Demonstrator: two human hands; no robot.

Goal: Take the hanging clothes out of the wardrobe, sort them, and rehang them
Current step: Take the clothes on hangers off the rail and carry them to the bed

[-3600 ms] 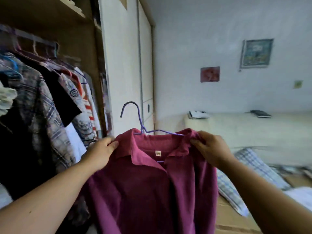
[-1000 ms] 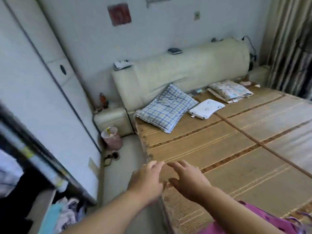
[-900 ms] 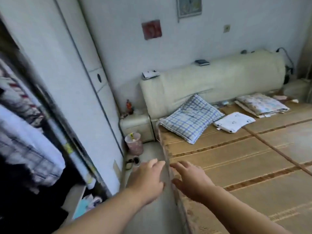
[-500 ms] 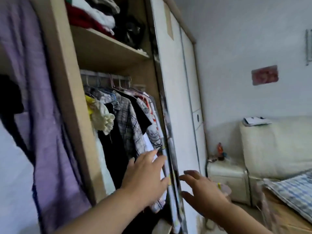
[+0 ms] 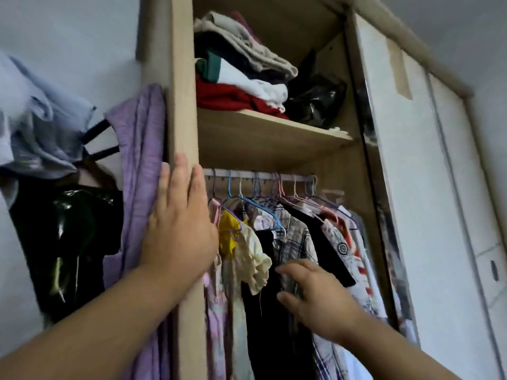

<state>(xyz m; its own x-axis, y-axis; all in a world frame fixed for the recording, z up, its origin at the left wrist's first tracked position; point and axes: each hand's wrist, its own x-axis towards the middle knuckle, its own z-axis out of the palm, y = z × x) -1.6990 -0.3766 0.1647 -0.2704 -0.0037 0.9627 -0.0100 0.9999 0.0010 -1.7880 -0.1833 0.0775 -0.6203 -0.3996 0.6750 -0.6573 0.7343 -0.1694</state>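
The open wardrobe (image 5: 183, 111) fills the middle of the view. Several garments hang on coloured wire hangers from its rail (image 5: 260, 176): a yellow and cream top (image 5: 241, 250), a black garment (image 5: 266, 297), a plaid shirt (image 5: 295, 242) and a red-and-white printed shirt (image 5: 345, 250). My left hand (image 5: 178, 223) is raised with straight fingers in front of the wardrobe's left side panel, holding nothing. My right hand (image 5: 315, 294) reaches with loosely spread fingers in front of the plaid shirt and black garment, and holds nothing.
Folded clothes (image 5: 241, 75) and a black bag (image 5: 315, 102) lie on the shelf above the rail. Outside, left of the wardrobe, hang a purple garment (image 5: 140, 187), a light blue cloth (image 5: 35, 124) and a shiny black bag (image 5: 68, 242). White sliding doors (image 5: 428, 201) stand to the right.
The view has swung from the bed back to the wardrobe and tilted upward. Both empty hands have risen toward the hanging clothes; the magenta shirt held earlier is gone from my hands.
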